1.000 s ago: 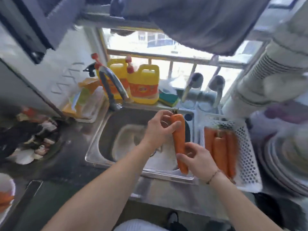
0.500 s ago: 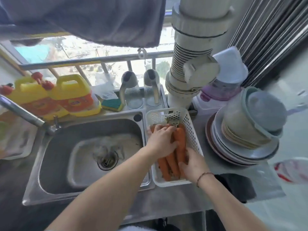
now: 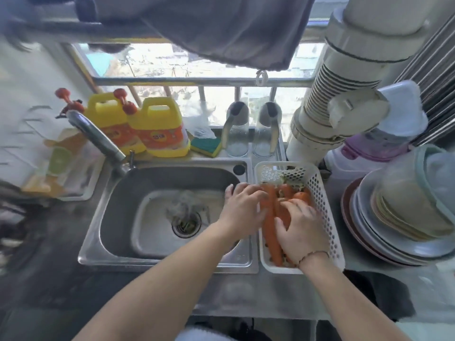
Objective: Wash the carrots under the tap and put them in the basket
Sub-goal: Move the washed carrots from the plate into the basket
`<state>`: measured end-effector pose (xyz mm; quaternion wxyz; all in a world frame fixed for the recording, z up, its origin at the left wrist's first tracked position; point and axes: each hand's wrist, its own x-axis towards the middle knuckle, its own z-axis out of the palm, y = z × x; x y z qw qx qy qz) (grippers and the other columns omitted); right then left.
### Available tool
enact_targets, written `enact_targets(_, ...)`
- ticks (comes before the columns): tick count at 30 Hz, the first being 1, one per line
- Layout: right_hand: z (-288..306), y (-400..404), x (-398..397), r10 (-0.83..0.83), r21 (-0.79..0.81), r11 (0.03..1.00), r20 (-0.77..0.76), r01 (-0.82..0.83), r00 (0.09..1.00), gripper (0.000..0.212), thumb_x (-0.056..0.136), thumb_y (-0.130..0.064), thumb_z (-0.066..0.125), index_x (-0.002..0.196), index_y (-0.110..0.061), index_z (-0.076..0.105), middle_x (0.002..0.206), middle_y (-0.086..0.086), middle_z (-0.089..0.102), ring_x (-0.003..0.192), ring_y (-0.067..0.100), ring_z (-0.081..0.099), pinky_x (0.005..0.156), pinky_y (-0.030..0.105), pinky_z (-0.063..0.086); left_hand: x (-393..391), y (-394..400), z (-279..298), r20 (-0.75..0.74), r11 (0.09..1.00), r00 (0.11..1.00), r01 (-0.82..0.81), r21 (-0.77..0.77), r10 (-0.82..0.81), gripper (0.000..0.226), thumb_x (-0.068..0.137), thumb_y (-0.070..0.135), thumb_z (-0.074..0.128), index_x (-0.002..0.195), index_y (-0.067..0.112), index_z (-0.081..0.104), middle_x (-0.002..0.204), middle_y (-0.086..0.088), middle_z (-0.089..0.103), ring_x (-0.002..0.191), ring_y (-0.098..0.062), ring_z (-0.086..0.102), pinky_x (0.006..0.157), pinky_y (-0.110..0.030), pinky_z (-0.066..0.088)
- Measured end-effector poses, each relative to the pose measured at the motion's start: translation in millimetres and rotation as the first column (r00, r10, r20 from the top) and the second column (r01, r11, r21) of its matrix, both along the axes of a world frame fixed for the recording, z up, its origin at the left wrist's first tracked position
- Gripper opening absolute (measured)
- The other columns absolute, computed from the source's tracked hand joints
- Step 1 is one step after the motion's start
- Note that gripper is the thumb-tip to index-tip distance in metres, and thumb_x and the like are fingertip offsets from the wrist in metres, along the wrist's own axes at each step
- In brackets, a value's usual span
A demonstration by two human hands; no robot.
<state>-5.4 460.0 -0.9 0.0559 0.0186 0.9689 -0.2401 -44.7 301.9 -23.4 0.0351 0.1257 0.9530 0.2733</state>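
Both hands lie over the white perforated basket (image 3: 325,207), which stands just right of the steel sink (image 3: 157,183), touching its rim. The left hand (image 3: 242,212) rests with fingers spread and mostly straight on the leftmost of the carrots (image 3: 269,217), its knuckles over the basket's left wall; it presses rather than grips. The right hand (image 3: 299,232) lies just beside it, fingers spread and relaxed on top of the pile, covering the middle of the carrots, so how many lie beneath cannot be told. Their orange tops show beyond the fingertips and one long tip shows between the two wrists. A thin bracelet (image 3: 312,254) circles the right wrist.

Left of the left hand the sink basin is wet, with scraps in the drain (image 3: 186,223). Beyond it the tap (image 3: 96,139) slants toward the sink, and behind that stand two yellow detergent jugs (image 3: 157,129), a green and yellow sponge (image 3: 205,145) and two upturned glasses (image 3: 237,141). To the right of the right hand, close to the basket, rises a stack of plates and bowls (image 3: 398,217). Beyond the basket a thick white pipe (image 3: 327,99) rises, and a grey cloth (image 3: 221,28) hangs overhead across the window.
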Motion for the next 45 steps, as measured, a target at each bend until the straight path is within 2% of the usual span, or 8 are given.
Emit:
enact_targets(7, 21, -146, 17, 0.414, -0.134, 0.902, -0.005, -0.411, 0.91, 0.037, 0.091, -0.023, 0.064, 0.128, -0.016, 0.061, 0.123, 0.001, 0.063, 0.113, 0.021, 0.06, 0.097, 0.023, 0.041, 64, -161, 1, 0.06, 0.955, 0.954, -0.295, 0.018, 0.293, 0.04, 0.08, 0.04, 0.052, 0.108, 0.02, 0.073, 0.118, 0.001, 0.069, 0.117, -0.025, 0.055, 0.103, -0.041, 0.041)
enact_targets(14, 18, -325, 75, 0.809, -0.107, 0.587, 0.106, -0.803, 0.578, 0.041, 0.093, -0.032, 0.059, 0.133, -0.026, 0.055, 0.123, -0.003, 0.061, 0.11, 0.02, 0.06, 0.094, 0.033, 0.046, 182, -326, 14, 0.09, 0.764, 0.764, -0.644, 0.048, 0.639, 0.035, 0.092, 0.023, 0.064, 0.126, 0.016, 0.065, 0.133, -0.003, 0.061, 0.127, -0.02, 0.048, 0.108, -0.027, 0.033)
enact_targets(25, -2, -531, 196, 0.951, -0.04, 0.21, 0.242, -0.977, 0.194, 0.045, 0.085, -0.027, 0.06, 0.13, -0.034, 0.059, 0.129, 0.001, 0.057, 0.117, 0.027, 0.057, 0.098, 0.035, 0.048, 381, -484, 1, 0.104, 0.399, 0.404, -0.915, 0.062, 0.909, 0.027, 0.089, 0.021, 0.066, 0.116, 0.016, 0.068, 0.13, 0.001, 0.059, 0.122, -0.023, 0.053, 0.103, -0.032, 0.04)
enact_targets(28, -16, -564, 220, 0.959, -0.04, 0.173, 0.234, -0.984, 0.159, 0.044, 0.087, -0.025, 0.061, 0.131, -0.032, 0.06, 0.143, -0.003, 0.045, 0.13, 0.022, 0.046, 0.109, 0.029, 0.038, 415, -512, -7, 0.1, 0.263, 0.259, -0.964, -0.031, 0.961, 0.043, 0.088, 0.026, 0.067, 0.13, 0.021, 0.059, 0.149, 0.0, 0.042, 0.136, -0.024, 0.038, 0.113, -0.037, 0.031)
enact_targets(33, -28, -596, 247, 0.948, 0.095, 0.167, 0.259, -0.981, 0.186, 0.053, 0.092, -0.036, 0.059, 0.143, -0.031, 0.044, 0.151, -0.007, 0.021, 0.136, 0.026, 0.028, 0.102, 0.039, 0.046, 446, -550, -21, 0.188, 0.102, 0.095, -0.994, -0.026, 0.978, 0.066, 0.091, 0.026, 0.066, 0.148, 0.018, 0.036, 0.158, -0.009, 0.022, 0.143, -0.033, 0.03, 0.117, -0.043, 0.028)
enact_targets(37, -33, -613, 258, 0.934, 0.156, 0.214, 0.258, -0.964, 0.249, 0.06, 0.092, -0.039, 0.06, 0.146, -0.033, 0.037, 0.151, -0.007, 0.017, 0.135, 0.028, 0.025, 0.098, 0.043, 0.049, 451, -566, -31, 0.285, 0.094, 0.098, -0.995, 0.026, 0.953, 0.07, 0.091, 0.027, 0.064, 0.151, 0.02, 0.029, 0.156, -0.009, 0.026, 0.14, -0.034, 0.035, 0.113, -0.047, 0.033)
enact_targets(41, -43, -628, 263, 0.934, 0.209, 0.195, 0.258, -0.958, 0.246, 0.05, 0.088, -0.043, 0.063, 0.136, -0.031, 0.052, 0.147, -0.007, 0.02, 0.134, 0.025, 0.022, 0.102, 0.045, 0.044, 451, -578, -35, 0.361, 0.111, 0.109, -0.994, 0.014, 0.926, 0.069, 0.092, 0.025, 0.062, 0.153, 0.02, 0.03, 0.157, -0.006, 0.028, 0.141, -0.03, 0.035, 0.111, -0.036, 0.03)
enact_targets(45, -46, -642, 270, 0.946, 0.374, 0.157, 0.208, -0.914, 0.248, 0.05, 0.085, -0.049, 0.065, 0.127, -0.025, 0.059, 0.141, -0.005, 0.028, 0.134, 0.028, 0.02, 0.102, 0.042, 0.038, 448, -587, -31, 0.5, -0.083, 0.028, -0.977, 0.198, 0.865, 0.061, 0.086, 0.012, 0.059, 0.145, 0.02, 0.044, 0.15, -0.006, 0.035, 0.135, -0.024, 0.041, 0.11, -0.03, 0.033)
